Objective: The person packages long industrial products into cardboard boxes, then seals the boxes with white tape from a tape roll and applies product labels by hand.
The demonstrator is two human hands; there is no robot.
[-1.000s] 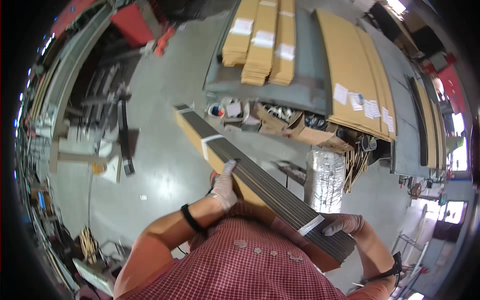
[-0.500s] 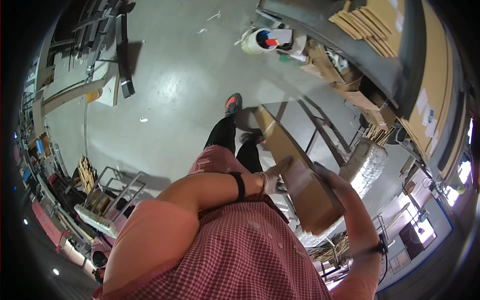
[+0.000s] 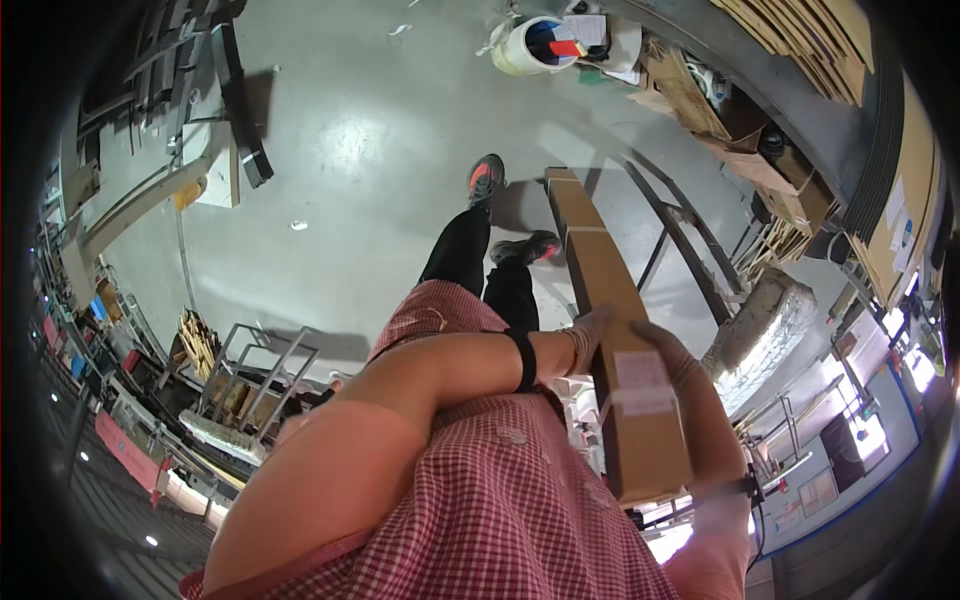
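A long, narrow cardboard box (image 3: 612,275) is held upright or steeply tilted at my right side, running from near the floor up toward my body. A white label (image 3: 640,372) and a clear strip of tape show on its upper face. My left hand (image 3: 588,338), in a pale glove, is closed against the box's left side. On the opposite side my right hand (image 3: 668,350) grips it, with fingers over the edge by the label. Parts of both hands' fingers are hidden by the box.
A dark metal frame (image 3: 685,245) stands right of the box, near a foil-wrapped roll (image 3: 765,325). A white bucket (image 3: 535,48) and a workbench with stacked cardboard (image 3: 810,40) are ahead right. At left are a wheeled metal cart (image 3: 255,375) and dark metal bars (image 3: 240,110).
The box has turned in my hands, so its labelled face now shows, and its lower end has shifted right. My feet have stepped, and the surroundings have shifted in view.
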